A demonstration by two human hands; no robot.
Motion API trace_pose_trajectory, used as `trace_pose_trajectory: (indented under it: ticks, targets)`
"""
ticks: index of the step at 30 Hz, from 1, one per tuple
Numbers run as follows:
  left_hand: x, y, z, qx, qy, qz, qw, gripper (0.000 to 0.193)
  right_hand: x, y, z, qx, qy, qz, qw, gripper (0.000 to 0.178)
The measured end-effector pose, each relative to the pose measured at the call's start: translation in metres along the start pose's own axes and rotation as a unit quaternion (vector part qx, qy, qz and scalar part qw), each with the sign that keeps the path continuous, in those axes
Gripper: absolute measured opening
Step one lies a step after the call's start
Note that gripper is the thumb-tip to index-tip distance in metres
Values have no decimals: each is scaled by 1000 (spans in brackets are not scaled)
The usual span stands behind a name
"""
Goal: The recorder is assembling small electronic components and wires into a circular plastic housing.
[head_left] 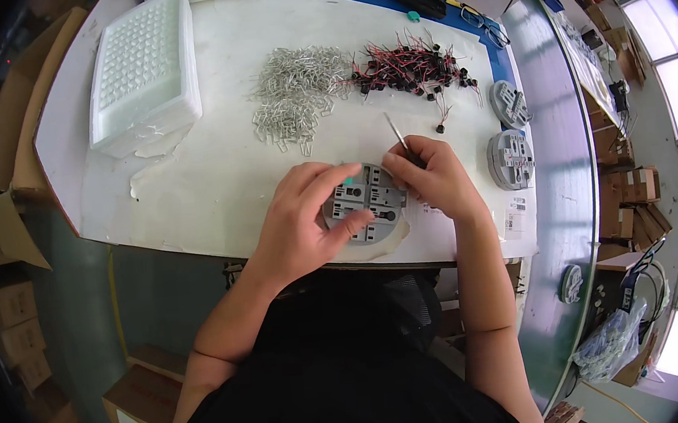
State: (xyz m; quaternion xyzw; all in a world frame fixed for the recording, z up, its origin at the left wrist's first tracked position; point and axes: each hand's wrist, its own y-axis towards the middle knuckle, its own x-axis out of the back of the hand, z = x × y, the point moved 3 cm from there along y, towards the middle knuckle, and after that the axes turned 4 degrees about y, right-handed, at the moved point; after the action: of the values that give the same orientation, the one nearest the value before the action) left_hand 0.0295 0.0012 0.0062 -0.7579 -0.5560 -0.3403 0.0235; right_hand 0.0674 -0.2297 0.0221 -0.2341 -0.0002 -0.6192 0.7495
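Note:
A round grey fixture (368, 237) with slots and small dark parts lies near the table's front edge. Over its left side is my left hand (294, 216), thumb and forefinger apart and touching or just above its top. Something green shows by that forefinger's tip; I cannot tell what it is. At the fixture's right edge, my right hand (438, 181) is closed on a thin metal tool (396, 129). Its bright end points up and away from the fixture; the darker part runs into my fingers. Whether it is tweezers or a driver I cannot tell.
Beyond my hands lie a heap of bent wire clips (298, 85) and a pile of black parts with red leads (411, 70). A white foam tray (141, 67) stands at left. More grey fixtures (511, 160) sit at right. Glasses (484, 24) lie at the back.

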Motion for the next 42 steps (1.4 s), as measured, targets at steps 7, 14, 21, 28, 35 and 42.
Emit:
trace_pose_trajectory:
  ticks: [7, 14, 21, 28, 35, 42]
  targets:
    - [6, 25, -11, 54, -58, 4, 997, 30, 8, 1, -24, 23, 158, -8, 987, 24]
    - [-7, 52, -21, -72, 94, 89, 989, 26, 7, -2, -23, 50, 167, -2, 985, 24]
    - [-11, 54, -31, -103, 177, 101, 974, 28, 7, -5, -23, 53, 166, -2, 985, 25]
    - [-13, 56, -30, -100, 223, 135, 960, 31, 8, -6, -24, 64, 153, -9, 986, 26]
    - [-8, 48, -65, -57, 379, 85, 920, 84, 8, -8, -23, 45, 255, -20, 966, 43]
    - [-12, 42, -67, -44, 210, 123, 969, 105, 18, -13, -22, 110, 285, -55, 950, 45]
